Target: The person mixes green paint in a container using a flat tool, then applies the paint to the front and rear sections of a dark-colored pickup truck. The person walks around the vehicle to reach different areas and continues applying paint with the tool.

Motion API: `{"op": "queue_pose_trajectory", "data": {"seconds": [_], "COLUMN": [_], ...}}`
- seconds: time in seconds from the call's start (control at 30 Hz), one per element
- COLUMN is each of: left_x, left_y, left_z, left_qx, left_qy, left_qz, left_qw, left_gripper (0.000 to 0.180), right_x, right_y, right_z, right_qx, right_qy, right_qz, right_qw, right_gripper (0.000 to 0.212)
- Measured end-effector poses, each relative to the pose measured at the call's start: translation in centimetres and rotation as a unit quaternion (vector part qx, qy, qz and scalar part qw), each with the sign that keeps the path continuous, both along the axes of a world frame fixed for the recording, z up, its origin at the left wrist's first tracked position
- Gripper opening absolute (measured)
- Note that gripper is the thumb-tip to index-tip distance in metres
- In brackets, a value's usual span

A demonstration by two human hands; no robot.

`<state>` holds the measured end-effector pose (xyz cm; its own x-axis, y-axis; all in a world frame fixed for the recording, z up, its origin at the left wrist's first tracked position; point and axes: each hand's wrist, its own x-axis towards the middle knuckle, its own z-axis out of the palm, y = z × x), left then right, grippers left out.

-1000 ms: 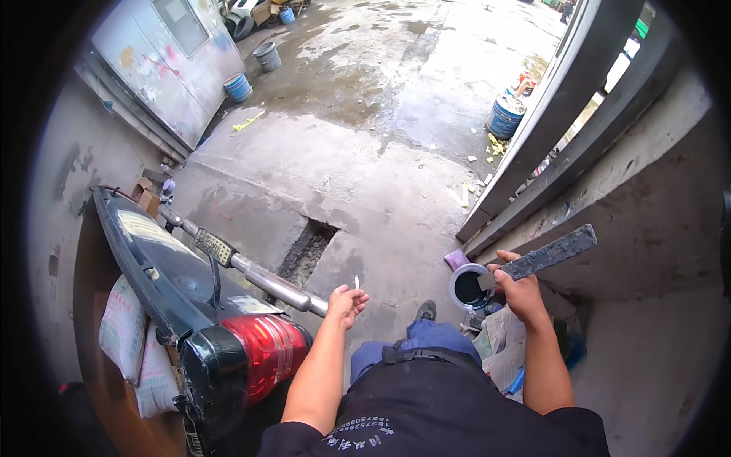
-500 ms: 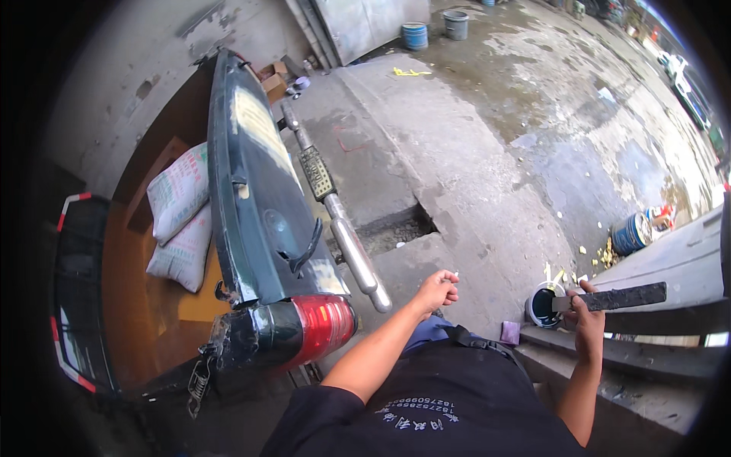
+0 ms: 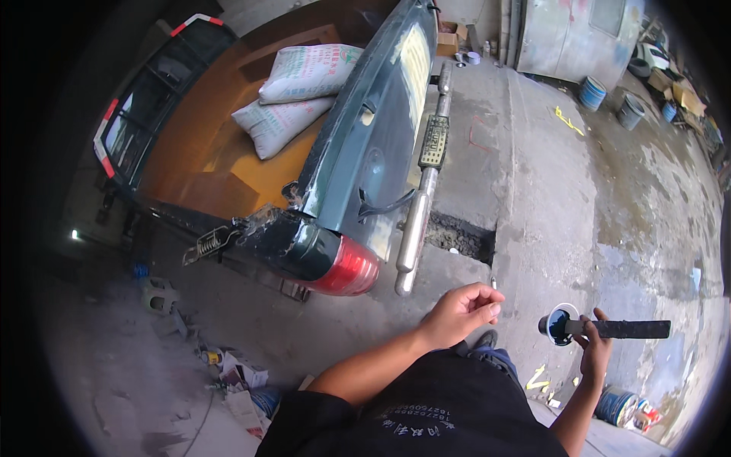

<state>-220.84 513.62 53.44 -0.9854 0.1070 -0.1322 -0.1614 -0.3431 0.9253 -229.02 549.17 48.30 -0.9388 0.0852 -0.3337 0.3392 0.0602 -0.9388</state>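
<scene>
My left hand [image 3: 462, 314] is closed in a pinch, and a thin white cigarette [image 3: 493, 282] sticks out between its fingers. In my right hand [image 3: 596, 352] is a flat, dark stick [image 3: 632, 329] with a greyish end. That end reaches over a small light-coloured cup [image 3: 543, 326] of blue-black paint [image 3: 560, 324]. The cup sits beside my right fingertips; how it is supported is hidden. Ahead to the left stands a dark green pickup tailgate [image 3: 346, 164], patched with cream filler, above a chrome bumper bar [image 3: 415, 228] and a red tail light [image 3: 352, 268].
Two white sacks [image 3: 308, 72] lie in the truck bed. A rough pit [image 3: 461, 236] breaks the concrete below the bumper. Blue drums [image 3: 592, 93] stand far right, another paint drum [image 3: 615, 406] near right. Loose clutter [image 3: 242, 373] lies at lower left.
My view has swung left toward the truck, whose tailgate and bed now appear more to the right. The cup and stick have moved along with my right hand, away from the wooden planks.
</scene>
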Motion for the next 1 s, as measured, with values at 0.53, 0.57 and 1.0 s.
{"op": "queue_pose_trajectory", "data": {"seconds": [0.53,0.57,1.0], "left_x": [5.4,5.5,5.7], "left_y": [11.7,12.2,11.2], "left_z": [17.3,17.5,20.0], "left_qx": [0.172,0.186,0.197], "left_qy": [0.493,0.499,0.487], "left_qz": [-0.001,0.007,-0.045], "left_qw": [0.853,0.846,0.850], "left_gripper": [0.075,0.075,0.076], "right_x": [-12.3,-12.4,-11.5], "right_y": [-0.2,-0.6,-2.4], "right_z": [-0.4,-0.4,0.2], "right_qx": [-0.032,-0.033,-0.034], "right_qy": [-0.002,-0.005,-0.005], "right_qz": [0.234,0.239,0.249], "right_qw": [0.972,0.970,0.968], "right_gripper": [0.051,0.051,0.053]}}
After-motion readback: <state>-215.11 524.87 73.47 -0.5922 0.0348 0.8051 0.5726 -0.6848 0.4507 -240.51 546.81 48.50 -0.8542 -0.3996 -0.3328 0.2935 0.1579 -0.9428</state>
